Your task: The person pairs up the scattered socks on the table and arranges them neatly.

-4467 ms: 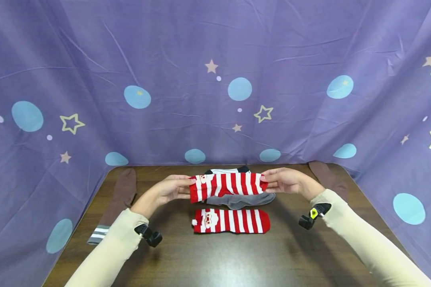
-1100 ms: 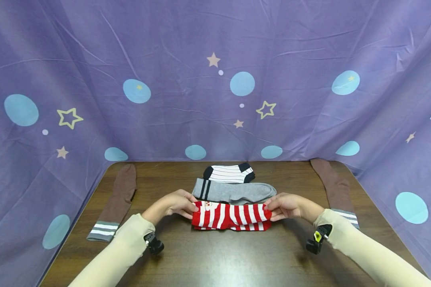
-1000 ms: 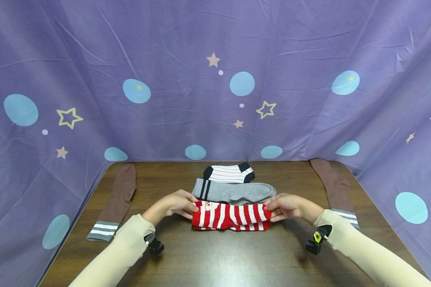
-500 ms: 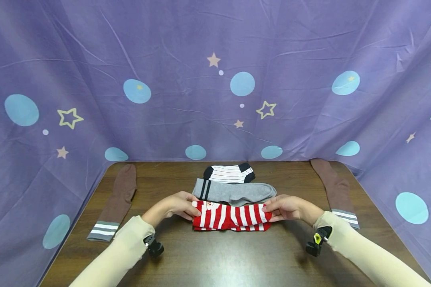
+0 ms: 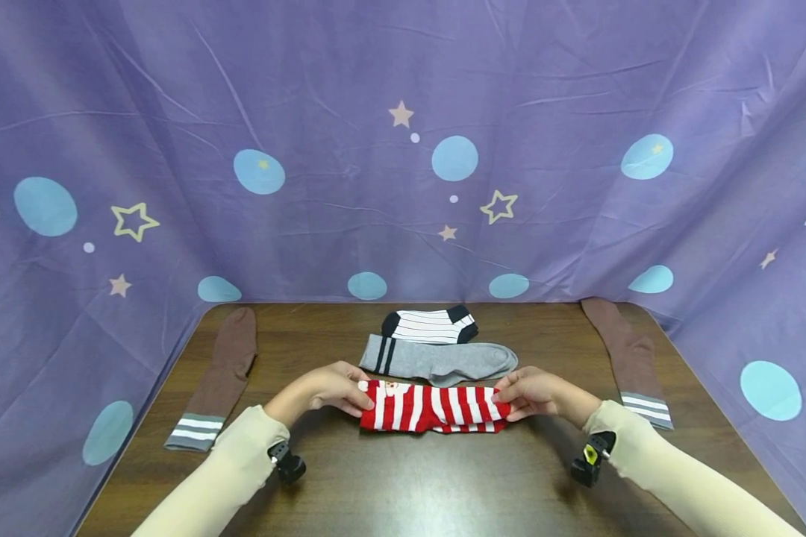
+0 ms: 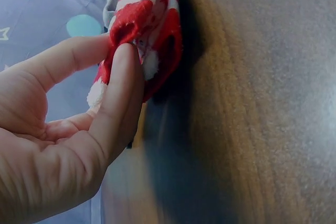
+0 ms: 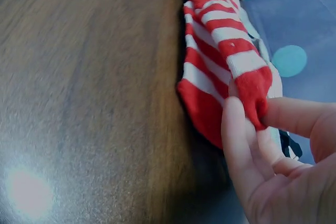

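A: Since the earlier head view, we see the upper striped sock [image 5: 419, 406] brought down and toward us, from over the grey sock [image 5: 416, 359] to over the lower striped sock [image 7: 202, 111]. In the head view, the lower one shows mainly as a strip under the front edge.

B: How do the hands hold it?

A: We see the left hand [image 5: 332, 388] pinching the cuff end between thumb and fingers, near a white pompom [image 6: 96, 94]. The right hand [image 5: 537, 389] pinches the red toe end the same way.

B: What could go wrong from here?

A: We'd guess at a crooked overlap: the stripes bend near the middle, so slack there could leave a crease. If one end were released before the other, we think the upper sock might twist or slump off line. The grey sock lies just behind, so the far edge could nudge or cover it.

B: Do we see any containers?

A: None. The black-and-white sock bundle [image 5: 430, 327] and grey sock lie straight on the table [image 5: 349, 485], with the left brown sock [image 5: 225, 365] and right brown sock [image 5: 628, 350] well apart at the sides. Whether anything is inside any sock, we cannot tell.
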{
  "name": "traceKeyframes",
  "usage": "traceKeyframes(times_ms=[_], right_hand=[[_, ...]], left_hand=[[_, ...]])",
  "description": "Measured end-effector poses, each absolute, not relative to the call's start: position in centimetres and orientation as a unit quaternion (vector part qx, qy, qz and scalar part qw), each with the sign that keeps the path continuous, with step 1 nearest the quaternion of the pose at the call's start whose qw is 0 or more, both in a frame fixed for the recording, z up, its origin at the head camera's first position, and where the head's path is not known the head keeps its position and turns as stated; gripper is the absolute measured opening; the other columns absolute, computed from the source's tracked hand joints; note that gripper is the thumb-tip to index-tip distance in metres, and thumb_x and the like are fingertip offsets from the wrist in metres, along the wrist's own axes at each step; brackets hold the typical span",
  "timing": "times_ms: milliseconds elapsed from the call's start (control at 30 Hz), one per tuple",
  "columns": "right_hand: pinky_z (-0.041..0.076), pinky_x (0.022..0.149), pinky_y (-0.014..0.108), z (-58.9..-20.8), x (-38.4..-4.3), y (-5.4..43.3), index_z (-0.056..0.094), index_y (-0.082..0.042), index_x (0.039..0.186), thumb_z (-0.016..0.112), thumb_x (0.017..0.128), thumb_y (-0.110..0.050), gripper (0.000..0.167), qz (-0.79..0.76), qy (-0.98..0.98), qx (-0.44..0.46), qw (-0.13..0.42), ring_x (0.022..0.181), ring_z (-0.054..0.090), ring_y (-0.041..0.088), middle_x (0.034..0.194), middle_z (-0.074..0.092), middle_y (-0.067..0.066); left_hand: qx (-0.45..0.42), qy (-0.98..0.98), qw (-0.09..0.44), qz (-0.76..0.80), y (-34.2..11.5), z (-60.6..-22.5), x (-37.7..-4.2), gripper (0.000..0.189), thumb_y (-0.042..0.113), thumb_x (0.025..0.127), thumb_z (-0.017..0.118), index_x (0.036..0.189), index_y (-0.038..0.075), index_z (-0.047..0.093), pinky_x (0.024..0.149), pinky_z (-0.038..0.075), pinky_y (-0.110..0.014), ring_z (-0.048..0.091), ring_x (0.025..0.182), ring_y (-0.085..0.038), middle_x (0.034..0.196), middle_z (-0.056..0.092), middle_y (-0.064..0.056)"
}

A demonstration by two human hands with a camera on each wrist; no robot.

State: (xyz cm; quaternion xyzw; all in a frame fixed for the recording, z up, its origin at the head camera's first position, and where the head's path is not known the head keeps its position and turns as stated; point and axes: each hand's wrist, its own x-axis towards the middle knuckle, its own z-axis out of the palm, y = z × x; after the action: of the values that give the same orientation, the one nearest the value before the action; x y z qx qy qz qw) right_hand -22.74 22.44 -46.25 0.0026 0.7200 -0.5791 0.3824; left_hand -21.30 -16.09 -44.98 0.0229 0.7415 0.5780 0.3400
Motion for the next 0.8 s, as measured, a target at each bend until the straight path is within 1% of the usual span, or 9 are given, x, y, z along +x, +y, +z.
traceKeyframes(times_ms=[100, 200, 300, 400, 533, 700, 800], right_hand=[[0.058, 0.060, 0.022, -46.3, -22.5, 22.0, 0.063, -0.002, 0.097, 0.065, 0.093, -0.001, 0.005, -0.560, 0.752, 0.008, 0.347, 0.059, 0.060, 0.007, 0.076, 0.062, -0.001], [0.058, 0.058, 0.022, -46.1, -22.3, 21.7, 0.063, 0.000, 0.098, 0.064, 0.093, 0.000, 0.005, -0.551, 0.764, 0.009, 0.335, 0.059, 0.063, 0.008, 0.075, 0.063, 0.001], [0.058, 0.060, 0.022, -45.6, -22.5, 22.1, 0.062, 0.000, 0.101, 0.060, 0.095, -0.001, 0.006, -0.563, 0.746, 0.005, 0.355, 0.063, 0.067, 0.008, 0.079, 0.066, 0.004], [0.059, 0.063, 0.020, -45.0, -22.6, 22.5, 0.062, -0.001, 0.102, 0.056, 0.096, 0.000, 0.008, -0.579, 0.720, 0.012, 0.382, 0.066, 0.067, 0.008, 0.084, 0.068, 0.005], [0.058, 0.062, 0.020, -45.1, -22.5, 22.6, 0.061, -0.001, 0.101, 0.056, 0.095, 0.001, 0.008, -0.576, 0.719, 0.015, 0.389, 0.065, 0.068, 0.007, 0.082, 0.068, 0.005], [0.058, 0.057, 0.022, -45.7, -22.1, 21.8, 0.062, 0.003, 0.097, 0.061, 0.093, 0.002, 0.005, -0.544, 0.763, 0.004, 0.348, 0.060, 0.068, 0.009, 0.073, 0.065, 0.003], [0.057, 0.053, 0.024, -45.9, -21.8, 21.3, 0.063, 0.004, 0.092, 0.066, 0.090, 0.002, 0.004, -0.520, 0.799, -0.003, 0.303, 0.055, 0.066, 0.010, 0.066, 0.062, 0.002]], left_hand=[[0.017, 0.752, 0.327, 0.572, -15.8, -45.0, -21.2, 0.035, -0.012, 0.079, 0.070, 0.112, -0.013, 0.060, 0.072, 0.063, -0.031, 0.067, 0.079, -0.018, 0.093, 0.067, -0.011], [0.012, 0.757, 0.322, 0.569, -15.7, -44.8, -21.2, 0.035, -0.012, 0.078, 0.070, 0.112, -0.013, 0.060, 0.072, 0.063, -0.031, 0.067, 0.079, -0.018, 0.093, 0.067, -0.011], [0.014, 0.744, 0.333, 0.579, -15.8, -44.5, -21.2, 0.032, -0.011, 0.080, 0.069, 0.111, -0.012, 0.060, 0.073, 0.063, -0.031, 0.068, 0.079, -0.018, 0.092, 0.066, -0.010], [0.022, 0.729, 0.347, 0.590, -16.0, -44.3, -21.2, 0.030, -0.010, 0.081, 0.068, 0.110, -0.011, 0.059, 0.074, 0.063, -0.030, 0.068, 0.080, -0.018, 0.092, 0.067, -0.009], [0.021, 0.732, 0.346, 0.586, -15.9, -44.3, -21.1, 0.028, -0.011, 0.081, 0.068, 0.108, -0.010, 0.060, 0.073, 0.063, -0.030, 0.067, 0.080, -0.018, 0.091, 0.066, -0.009], [0.018, 0.767, 0.315, 0.559, -15.3, -44.6, -20.7, 0.027, -0.013, 0.076, 0.071, 0.101, -0.010, 0.061, 0.068, 0.062, -0.029, 0.066, 0.074, -0.017, 0.086, 0.065, -0.009], [0.019, 0.785, 0.292, 0.545, -15.0, -44.8, -20.6, 0.027, -0.015, 0.074, 0.072, 0.099, -0.010, 0.061, 0.065, 0.062, -0.030, 0.065, 0.071, -0.016, 0.083, 0.064, -0.008]])
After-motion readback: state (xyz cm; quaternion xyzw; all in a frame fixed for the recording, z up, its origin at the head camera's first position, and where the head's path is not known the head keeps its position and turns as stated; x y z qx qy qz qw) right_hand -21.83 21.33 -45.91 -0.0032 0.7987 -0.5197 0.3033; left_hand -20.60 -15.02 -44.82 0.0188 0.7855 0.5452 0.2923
